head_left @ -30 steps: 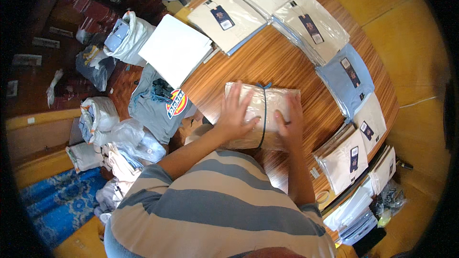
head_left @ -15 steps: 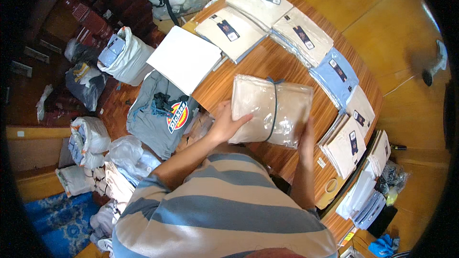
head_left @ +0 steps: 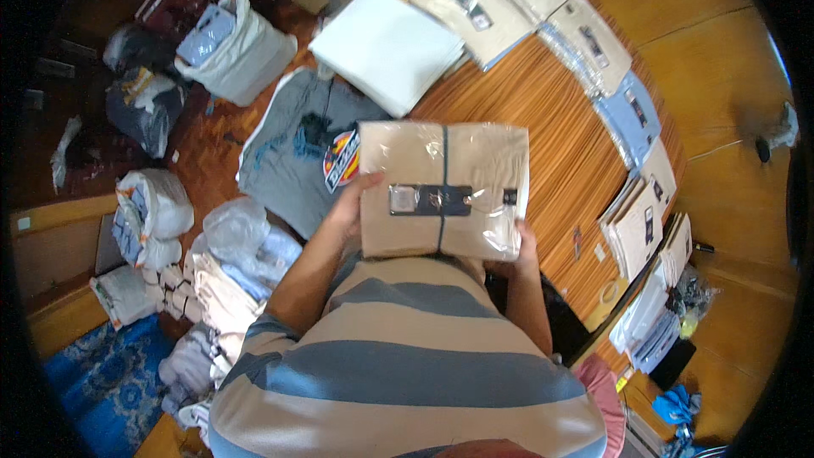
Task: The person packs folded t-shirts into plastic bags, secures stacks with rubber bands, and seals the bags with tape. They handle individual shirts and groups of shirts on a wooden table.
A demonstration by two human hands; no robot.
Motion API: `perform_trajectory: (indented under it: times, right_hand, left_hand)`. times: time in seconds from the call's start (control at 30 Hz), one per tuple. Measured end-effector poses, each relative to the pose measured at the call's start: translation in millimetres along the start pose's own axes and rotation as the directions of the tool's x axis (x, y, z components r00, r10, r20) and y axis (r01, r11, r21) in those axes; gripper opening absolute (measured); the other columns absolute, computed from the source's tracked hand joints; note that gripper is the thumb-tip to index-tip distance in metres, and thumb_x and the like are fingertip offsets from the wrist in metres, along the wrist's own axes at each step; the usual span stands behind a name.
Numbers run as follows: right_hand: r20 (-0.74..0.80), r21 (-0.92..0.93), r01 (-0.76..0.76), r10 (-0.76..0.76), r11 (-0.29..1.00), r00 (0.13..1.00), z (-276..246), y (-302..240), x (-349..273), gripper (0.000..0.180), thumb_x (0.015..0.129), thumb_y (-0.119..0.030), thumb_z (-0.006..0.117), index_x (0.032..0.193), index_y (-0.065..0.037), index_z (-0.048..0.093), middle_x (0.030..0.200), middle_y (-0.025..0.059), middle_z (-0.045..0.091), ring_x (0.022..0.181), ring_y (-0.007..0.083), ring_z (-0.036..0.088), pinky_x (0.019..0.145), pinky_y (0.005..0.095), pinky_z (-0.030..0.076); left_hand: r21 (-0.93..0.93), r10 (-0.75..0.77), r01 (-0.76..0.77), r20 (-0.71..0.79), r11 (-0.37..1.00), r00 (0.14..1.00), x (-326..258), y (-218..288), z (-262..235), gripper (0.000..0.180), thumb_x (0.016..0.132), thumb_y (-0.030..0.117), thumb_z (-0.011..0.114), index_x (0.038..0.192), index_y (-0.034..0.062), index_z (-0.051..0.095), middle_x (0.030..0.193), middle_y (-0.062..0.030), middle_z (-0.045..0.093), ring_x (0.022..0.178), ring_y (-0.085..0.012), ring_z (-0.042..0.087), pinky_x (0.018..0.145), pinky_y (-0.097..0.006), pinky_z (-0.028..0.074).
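Between my two hands is a bundle of beige folded garments (head_left: 407, 153) in clear plastic, with a dark cord (head_left: 445, 153) tied around its middle. Its upper face carries a dark label (head_left: 430, 201), partly under the cord. My left hand (head_left: 349, 203) grips the left edge, thumb on top. At the lower right corner, my right hand (head_left: 526, 244) is closed on the bundle; the fingers of both hands are mostly hidden beneath it. The bundle is held close to my striped shirt, at the near edge of the wooden table (head_left: 492, 97).
White sheets (head_left: 386, 47) are stacked at the table's left corner. Beige packs (head_left: 454, 13), a blue pack (head_left: 627, 114) and more beige packs (head_left: 632, 229) line its far and right edges. A tape roll (head_left: 609, 291) lies nearby. Grey cloth (head_left: 284, 153) and a white sack (head_left: 259, 47) are left.
The bundle has turned over, so its labelled face now shows. Both hands have brought it left and nearer to my body. The whole view has shifted with my head.
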State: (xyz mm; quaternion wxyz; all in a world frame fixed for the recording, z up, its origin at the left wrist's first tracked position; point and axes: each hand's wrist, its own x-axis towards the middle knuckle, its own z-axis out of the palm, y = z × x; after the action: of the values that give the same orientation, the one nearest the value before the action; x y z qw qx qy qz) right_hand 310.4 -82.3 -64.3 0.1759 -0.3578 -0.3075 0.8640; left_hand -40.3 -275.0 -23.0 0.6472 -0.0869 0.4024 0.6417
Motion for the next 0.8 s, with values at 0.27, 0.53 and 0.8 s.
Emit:
perform_trajectory:
  times: [0.27,0.53,0.8]
  right_hand:
    - [0.026,-0.58,-0.156,0.21,0.799,0.977,180.5,69.1,59.0,0.08,0.087,-0.037,0.085,0.147,0.002,0.049,0.13,0.0144,0.066,0.118,0.0239,0.064,0.101,0.0357,0.051]
    - [-0.251,-0.473,-0.53,0.47,0.704,0.847,108.7,176.5,90.9,0.081,0.084,-0.044,0.087,0.138,0.007,0.055,0.129,0.0182,0.067,0.111,0.0256,0.069,0.093,0.037,0.056]
    - [-0.454,-0.713,-0.667,0.582,0.217,0.675,46.6,136.1,116.2,0.099,0.082,-0.08,0.069,0.144,-0.003,0.06,0.137,0.019,0.064,0.126,0.0317,0.06,0.104,0.0456,0.047]
  left_hand:
    - [0.171,0.342,-0.302,-0.311,0.938,0.887,-68.2,1.4,-127.1,0.054,0.098,0.028,0.065,0.141,-0.0005,0.05,0.127,-0.015,0.065,0.116,-0.0241,0.065,0.099,-0.037,0.051]
    - [0.438,0.192,0.126,-0.61,0.89,0.769,-50.6,-90.2,-218.5,0.087,0.103,0.06,0.055,0.156,-0.0071,0.038,0.154,-0.029,0.049,0.145,-0.037,0.046,0.12,-0.04,0.034]
    - [0.478,0.042,0.251,-0.52,0.842,0.853,27.9,-150.4,-193.5,0.089,0.104,0.062,0.051,0.16,-0.0037,0.03,0.156,-0.0239,0.048,0.146,-0.0362,0.043,0.121,-0.04,0.031]
